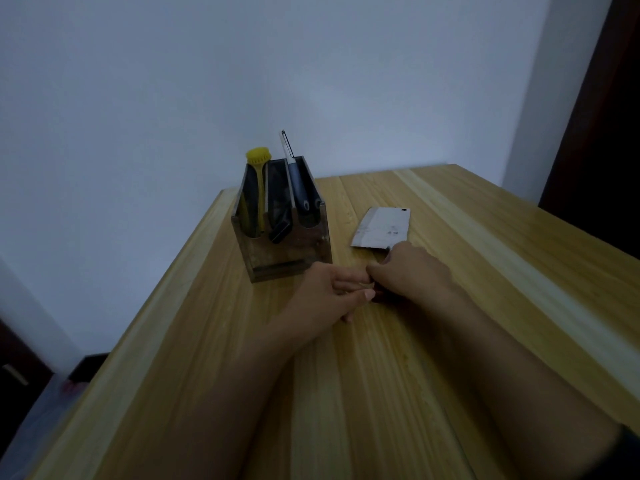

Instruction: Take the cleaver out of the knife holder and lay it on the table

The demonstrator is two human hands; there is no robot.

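The cleaver (381,228) is lying flat on the table (485,271), blade pointing toward twelve o'clock from the right hand (410,271) gripping its handle, the left hand (329,292) resting loosely open at nine o'clock.

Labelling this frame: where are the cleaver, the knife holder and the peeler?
cleaver (381,227): head view, middle of the flat blade.
knife holder (287,252): head view, front wall.
peeler (296,180): head view, its handle.
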